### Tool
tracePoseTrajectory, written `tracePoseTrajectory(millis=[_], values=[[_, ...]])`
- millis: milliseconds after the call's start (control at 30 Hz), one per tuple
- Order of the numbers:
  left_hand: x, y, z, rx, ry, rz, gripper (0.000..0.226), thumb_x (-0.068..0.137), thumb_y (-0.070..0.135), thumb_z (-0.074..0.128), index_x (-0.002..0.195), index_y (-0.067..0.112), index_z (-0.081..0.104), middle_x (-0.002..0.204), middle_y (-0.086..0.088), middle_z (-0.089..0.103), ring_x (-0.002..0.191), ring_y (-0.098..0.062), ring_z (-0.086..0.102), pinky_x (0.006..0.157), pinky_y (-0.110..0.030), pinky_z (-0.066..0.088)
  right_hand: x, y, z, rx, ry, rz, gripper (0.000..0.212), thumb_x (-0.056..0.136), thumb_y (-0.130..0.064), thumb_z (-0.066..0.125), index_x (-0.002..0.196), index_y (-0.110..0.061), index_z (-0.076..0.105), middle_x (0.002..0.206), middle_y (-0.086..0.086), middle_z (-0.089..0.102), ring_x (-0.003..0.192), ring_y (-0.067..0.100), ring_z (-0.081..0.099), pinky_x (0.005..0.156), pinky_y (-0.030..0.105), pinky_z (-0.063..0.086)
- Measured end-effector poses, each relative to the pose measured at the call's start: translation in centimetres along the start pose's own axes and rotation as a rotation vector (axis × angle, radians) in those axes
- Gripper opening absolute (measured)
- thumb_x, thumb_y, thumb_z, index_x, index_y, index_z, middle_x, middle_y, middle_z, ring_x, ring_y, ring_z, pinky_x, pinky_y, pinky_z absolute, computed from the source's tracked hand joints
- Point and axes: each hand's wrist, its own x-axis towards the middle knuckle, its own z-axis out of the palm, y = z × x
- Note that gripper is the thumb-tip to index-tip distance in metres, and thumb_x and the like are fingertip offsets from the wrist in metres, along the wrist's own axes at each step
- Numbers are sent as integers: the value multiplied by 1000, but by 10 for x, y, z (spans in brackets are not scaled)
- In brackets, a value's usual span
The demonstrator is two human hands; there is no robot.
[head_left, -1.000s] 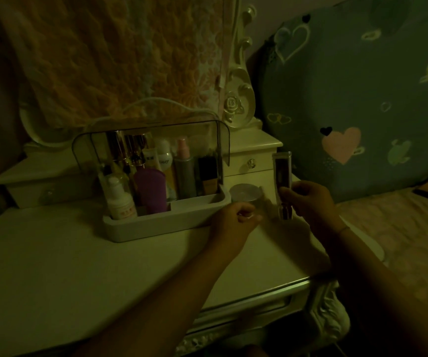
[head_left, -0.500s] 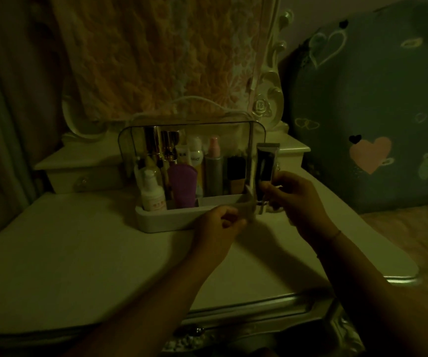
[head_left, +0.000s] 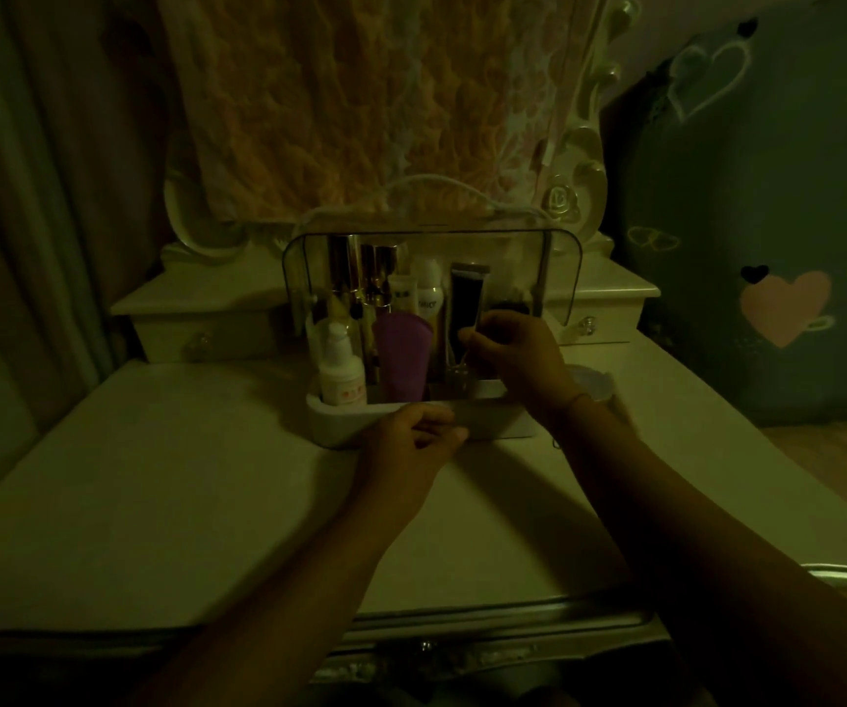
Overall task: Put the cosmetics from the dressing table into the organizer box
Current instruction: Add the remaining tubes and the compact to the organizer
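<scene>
- Two bare hands work at a white plastic organizer box (head_left: 493, 418) with a raised clear curved lid (head_left: 559, 278), which stands at the back middle of a cream dressing table (head_left: 182, 502).
- The right hand (head_left: 518, 357) pinches a dark flat-ended cosmetic tube (head_left: 466, 308) by its lower part, holding it upright with its flat end up, inside the box's open front and right of centre.
- The left hand (head_left: 408, 446) rests loosely curled against the front wall of the organizer box; the dim light does not show whether its fingers grip the wall or only touch it.
- Several cosmetics already stand in the box: a small white pump bottle (head_left: 342, 372) at the left front, a purple tube (head_left: 403, 362) beside it, tall gold-capped tubes (head_left: 360, 278) behind, and a white bottle (head_left: 429, 298) near the dark tube.
- One round pale jar (head_left: 592, 382) sits on the table just right of the box, partly hidden by the right wrist.
</scene>
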Motion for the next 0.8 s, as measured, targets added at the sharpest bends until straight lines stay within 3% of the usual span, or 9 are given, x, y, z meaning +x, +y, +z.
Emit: tracePoseTrajectory(millis=[67, 200, 467, 533, 633, 700, 800], values=[[-1, 1, 0, -17, 1, 10, 13, 80, 16, 69, 91, 19, 64, 80, 9, 63, 72, -1, 56, 56, -1, 43, 3, 7, 5, -38, -22, 18, 13, 88, -16, 60, 74, -15, 62, 71, 2, 63, 68, 15, 63, 63, 24, 53], [-1, 2, -1, -1, 10, 33, 15, 80, 17, 69, 94, 14, 66, 79, 12, 63, 70, 2, 56, 56, -2, 43, 6, 15, 8, -107, -30, 39, 15, 88, -18, 60, 73, -20, 60, 70, -8, 61, 61, -4, 58, 52, 8, 43], [-1, 4, 0, -2, 17, 31, 18, 80, 16, 68, 97, 10, 66, 79, 10, 62, 70, 0, 55, 56, -2, 41, 11, 16, 7, -246, -99, 81, 20, 85, -19, 63, 67, -18, 58, 62, -9, 54, 51, -5, 54, 45, 7, 37], [-1, 4, -1, -3, 19, 25, 16, 80, 17, 68, 95, 13, 66, 79, 10, 62, 70, 0, 55, 56, -2, 42, 11, 16, 7, -279, -113, 91, 13, 85, -20, 64, 77, -10, 64, 66, -6, 58, 58, -1, 55, 51, 12, 38], [-1, 4, -1, -9, 19, 14, 13, 80, 18, 68, 93, 17, 65, 79, 10, 62, 72, 0, 56, 55, -2, 42, 10, 15, 7, -315, -126, 83, 22, 84, -20, 65, 94, -1, 68, 83, 10, 68, 73, 17, 63, 62, 25, 49], [-2, 4, -1, -8, 18, 11, 14, 80, 19, 68, 93, 17, 65, 79, 10, 62, 72, 0, 56, 56, -3, 43, 8, 13, 7, -320, -122, 77, 24, 83, -19, 66, 98, 0, 68, 94, 17, 70, 85, 25, 66, 73, 35, 53], [-2, 5, -1, -10, 12, 10, 15, 80, 19, 68, 95, 15, 65, 79, 10, 63, 72, 1, 56, 56, -3, 43, 7, 12, 6, -348, -112, 65, 23, 83, -18, 66, 98, 0, 68, 96, 19, 70, 89, 27, 67, 77, 36, 53]])
